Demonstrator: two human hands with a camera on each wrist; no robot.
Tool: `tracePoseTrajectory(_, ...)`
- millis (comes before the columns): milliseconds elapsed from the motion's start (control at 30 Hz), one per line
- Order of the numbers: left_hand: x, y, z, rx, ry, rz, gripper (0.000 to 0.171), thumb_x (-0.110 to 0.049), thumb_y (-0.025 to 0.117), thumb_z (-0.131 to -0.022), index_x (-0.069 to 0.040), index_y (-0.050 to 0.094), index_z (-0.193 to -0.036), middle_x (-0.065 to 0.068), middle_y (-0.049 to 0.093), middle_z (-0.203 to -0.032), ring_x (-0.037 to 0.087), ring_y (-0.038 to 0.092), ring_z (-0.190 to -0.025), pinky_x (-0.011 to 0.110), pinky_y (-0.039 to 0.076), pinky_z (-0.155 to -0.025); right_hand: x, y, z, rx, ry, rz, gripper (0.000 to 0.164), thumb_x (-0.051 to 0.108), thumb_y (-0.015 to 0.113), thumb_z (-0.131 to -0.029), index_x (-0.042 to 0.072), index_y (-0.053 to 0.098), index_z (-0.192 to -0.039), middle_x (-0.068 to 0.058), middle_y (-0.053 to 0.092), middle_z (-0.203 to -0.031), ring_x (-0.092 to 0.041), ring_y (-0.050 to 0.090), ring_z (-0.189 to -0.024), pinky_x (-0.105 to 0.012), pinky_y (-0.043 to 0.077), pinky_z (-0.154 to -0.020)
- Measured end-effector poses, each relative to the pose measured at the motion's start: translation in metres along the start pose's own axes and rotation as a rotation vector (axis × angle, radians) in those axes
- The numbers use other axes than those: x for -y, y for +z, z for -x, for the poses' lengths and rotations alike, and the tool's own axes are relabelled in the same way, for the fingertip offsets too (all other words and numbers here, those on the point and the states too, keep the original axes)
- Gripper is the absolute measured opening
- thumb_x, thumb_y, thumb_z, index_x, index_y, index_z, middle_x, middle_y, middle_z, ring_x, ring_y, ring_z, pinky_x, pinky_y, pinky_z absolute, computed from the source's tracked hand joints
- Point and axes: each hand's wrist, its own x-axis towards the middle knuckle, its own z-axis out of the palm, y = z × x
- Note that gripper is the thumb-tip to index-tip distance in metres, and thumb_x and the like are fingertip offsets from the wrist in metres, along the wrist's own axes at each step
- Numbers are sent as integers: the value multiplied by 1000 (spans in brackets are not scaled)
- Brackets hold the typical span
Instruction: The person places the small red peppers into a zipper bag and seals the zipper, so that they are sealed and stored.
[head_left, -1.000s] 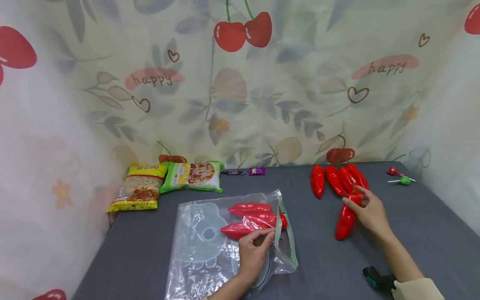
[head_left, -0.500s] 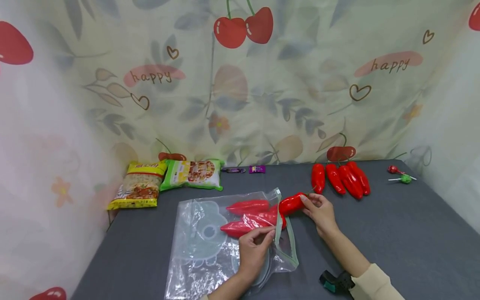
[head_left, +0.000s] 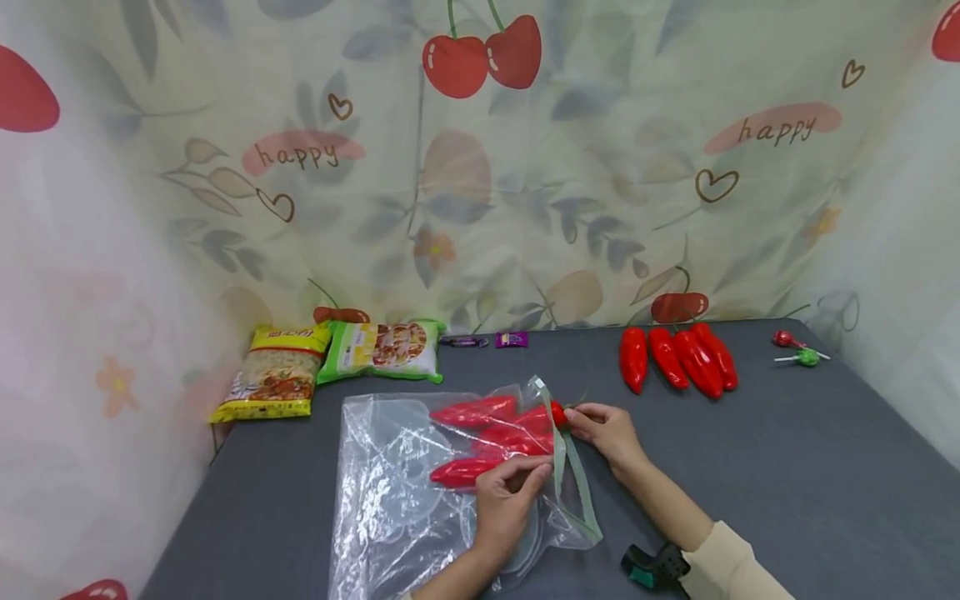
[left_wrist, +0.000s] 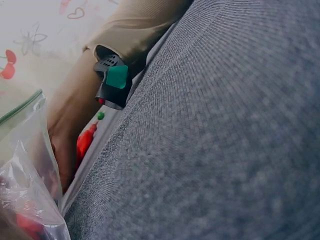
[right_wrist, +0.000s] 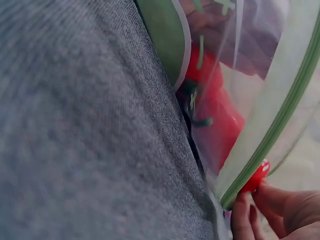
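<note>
A clear zip bag (head_left: 356, 500) with a green-edged mouth lies flat, its opening to the right. Inside it are several red peppers (head_left: 457, 472). My left hand (head_left: 508, 504) pinches the bag's upper layer near the mouth. With its fingertips my right hand (head_left: 611, 437) grips the stem end of a red pepper (head_left: 559, 414), whose body is inside the bag. The right wrist view shows the same pepper end (right_wrist: 257, 176) at the green zip, with my right hand (right_wrist: 295, 212) pinching it. In the left wrist view the left hand's fingers are mostly out of sight.
Several more red peppers (head_left: 697, 362) lie at the back right, with two lollipops (head_left: 806, 357) beyond. Yellow (head_left: 277, 371) and green (head_left: 386, 350) food packets stand at the back left. Two small purple packets (head_left: 512, 339) lie near the fabric backdrop (head_left: 480, 275).
My right hand has carried a pepper left from the pile on the right into the bag's mouth. The peppers inside have shifted; my left hand has kept its hold on the bag.
</note>
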Motion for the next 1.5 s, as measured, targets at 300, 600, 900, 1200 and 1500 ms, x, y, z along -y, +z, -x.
tracePoseTrajectory(300,0,-5,-7,56,-20,27,14,-2,64,-82,10,67,-89,26,68,-85,1,65,-75,19,54,-63,-4,-10,-1,257,-68,51,40,14,62,-87,-9,56,-119,-19,65,-112,-5,65,-88,-24,54,-80)
tracePoseTrajectory(600,4,-12,-11,-46,-127,-39,14,-1,66,-80,9,68,-90,25,69,-85,3,66,-71,18,54,-62,12,-49,-30,-32,-87,-249,44,5,55,-90,-12,43,-129,10,69,-93,1,65,-85,-16,52,-79)
tracePoseTrajectory(900,5,-8,-10,-91,-160,-19,19,-13,68,-81,3,69,-91,21,70,-85,3,66,-72,18,54,-62,25,-68,-89,-440,-144,274,42,13,55,-90,4,50,-130,-19,52,-131,-28,47,-123,-37,37,-105)
tracePoseTrajectory(1200,5,-6,-9,-89,-188,-31,17,-13,68,-82,0,70,-91,18,71,-85,3,66,-72,17,54,-62,15,-60,-98,-343,-146,544,57,13,60,-86,-6,38,-134,-29,46,-132,-43,42,-121,-50,30,-106)
tracePoseTrajectory(1500,-14,-4,-12,-108,-198,-55,11,-5,67,-81,3,70,-88,20,70,-83,2,66,-72,17,54,-64,15,-55,-87,-218,-48,352,58,11,53,-87,-1,32,-139,-25,38,-141,-35,40,-124,-42,35,-107)
